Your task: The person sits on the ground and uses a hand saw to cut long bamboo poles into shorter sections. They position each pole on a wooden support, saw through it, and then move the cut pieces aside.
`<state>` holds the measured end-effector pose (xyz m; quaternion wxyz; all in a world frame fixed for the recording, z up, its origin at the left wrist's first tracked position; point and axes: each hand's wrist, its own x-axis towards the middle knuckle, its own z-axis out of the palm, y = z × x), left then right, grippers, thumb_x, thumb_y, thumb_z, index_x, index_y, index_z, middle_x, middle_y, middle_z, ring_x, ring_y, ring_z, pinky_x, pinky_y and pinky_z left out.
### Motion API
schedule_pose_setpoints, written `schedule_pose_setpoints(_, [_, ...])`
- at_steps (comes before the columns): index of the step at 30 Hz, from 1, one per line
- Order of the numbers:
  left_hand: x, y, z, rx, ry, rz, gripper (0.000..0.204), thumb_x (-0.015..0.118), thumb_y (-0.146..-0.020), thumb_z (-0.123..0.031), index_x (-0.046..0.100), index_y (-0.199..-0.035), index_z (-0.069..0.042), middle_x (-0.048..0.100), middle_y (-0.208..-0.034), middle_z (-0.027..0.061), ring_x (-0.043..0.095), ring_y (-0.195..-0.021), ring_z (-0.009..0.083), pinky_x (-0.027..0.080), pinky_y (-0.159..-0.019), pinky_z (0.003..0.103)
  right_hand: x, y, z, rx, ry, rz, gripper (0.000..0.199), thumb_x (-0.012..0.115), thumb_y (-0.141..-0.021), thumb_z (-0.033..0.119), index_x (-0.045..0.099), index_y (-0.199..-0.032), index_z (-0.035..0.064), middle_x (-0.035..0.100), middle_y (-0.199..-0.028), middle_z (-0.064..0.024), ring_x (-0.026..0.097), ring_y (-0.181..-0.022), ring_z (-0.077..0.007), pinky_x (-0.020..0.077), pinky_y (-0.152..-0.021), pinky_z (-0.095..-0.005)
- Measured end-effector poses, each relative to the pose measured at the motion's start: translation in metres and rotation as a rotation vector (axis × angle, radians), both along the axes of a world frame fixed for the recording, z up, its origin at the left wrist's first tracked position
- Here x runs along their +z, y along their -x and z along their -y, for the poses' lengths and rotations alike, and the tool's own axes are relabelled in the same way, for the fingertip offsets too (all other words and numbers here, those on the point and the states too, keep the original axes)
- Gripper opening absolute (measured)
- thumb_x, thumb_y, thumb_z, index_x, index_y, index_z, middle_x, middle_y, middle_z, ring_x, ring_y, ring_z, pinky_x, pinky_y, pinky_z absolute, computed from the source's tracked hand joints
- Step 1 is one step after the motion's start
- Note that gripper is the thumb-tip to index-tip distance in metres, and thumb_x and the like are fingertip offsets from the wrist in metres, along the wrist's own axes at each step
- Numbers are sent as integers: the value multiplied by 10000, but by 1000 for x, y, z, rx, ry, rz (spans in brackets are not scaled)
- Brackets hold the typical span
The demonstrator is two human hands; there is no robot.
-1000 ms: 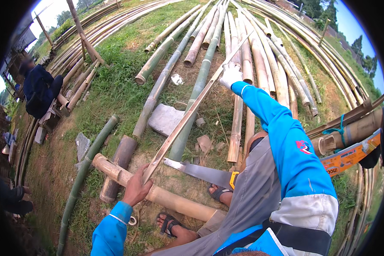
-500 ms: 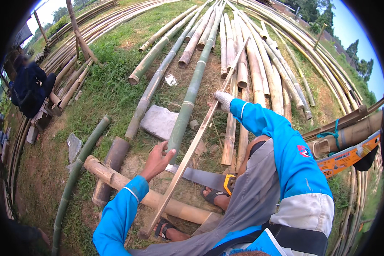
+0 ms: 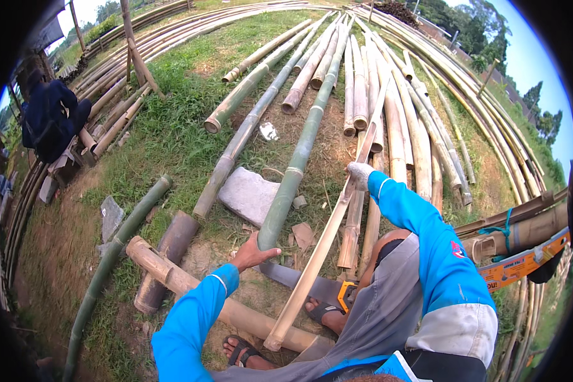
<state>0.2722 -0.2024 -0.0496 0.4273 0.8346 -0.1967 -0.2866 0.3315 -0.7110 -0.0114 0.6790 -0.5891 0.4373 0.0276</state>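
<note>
My right hand, in a pale glove, grips a long split bamboo strip near its middle. The strip slants from the far pole stack toward my feet, its hollow inner face showing. My left hand is bare and holds the near end of a long green bamboo pole, thumb across the end; some fingers are hidden. Just beneath that hand a handsaw lies with its blade pointing left and its yellow-and-black handle by my foot. A tan bamboo log crosses below the saw.
A grey stone block sits left of the green pole. A short dark bamboo piece lies under the tan log; a curved green pole is further left. An orange saw is at the right. A person crouches far left.
My left hand has closed on the green pole's end after hovering beside it. The bamboo strip has turned, now showing its wide hollow face, and its lower end has moved right.
</note>
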Motion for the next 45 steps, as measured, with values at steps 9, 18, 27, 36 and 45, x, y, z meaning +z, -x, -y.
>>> schedule_pose_setpoints(9, [40,16,-1,65,-278,67,801,860,-704,-433,585,-1294,33,761,-1100,268,755,-1022,427,588,-899,500,24,5,-9,-21,-121,-103,132,599,-949,112,517,-1048,82,565,-937,-164,657,-879,-372,583,-772,-646])
schedule_pose_setpoints(18, [202,93,-184,245,-420,346,741,830,-720,-350,574,-1316,9,740,-1093,313,737,-995,502,577,-882,562,41,-14,-62,-117,-233,26,208,570,-947,100,493,-1133,46,536,-1083,-210,625,-1081,-441,533,-974,-628])
schedule_pose_setpoints(27, [86,302,-394,663,-804,314,808,871,-645,-91,584,-1401,-92,708,-1220,217,672,-1157,459,553,-985,538,41,12,-23,173,-477,246,343,594,-953,66,558,-1294,64,524,-1164,-138,587,-1104,-361,510,-1071,-543])
schedule_pose_setpoints(36, [-1,464,-563,1228,-969,293,864,841,-704,64,543,-1487,-146,496,-1512,239,564,-1345,494,536,-1094,580,69,-9,-121,583,-624,368,420,679,-1085,187,581,-1483,95,656,-1266,-116,661,-1039,-232,591,-824,-327])
schedule_pose_setpoints(45, [21,428,-438,1900,-820,889,619,694,-916,-126,550,-1516,-74,505,-1528,211,485,-1414,453,407,-1197,541,113,18,-345,857,-744,145,329,663,-1107,205,598,-1309,-46,679,-1184,-159,718,-1091,-280,651,-764,-275])
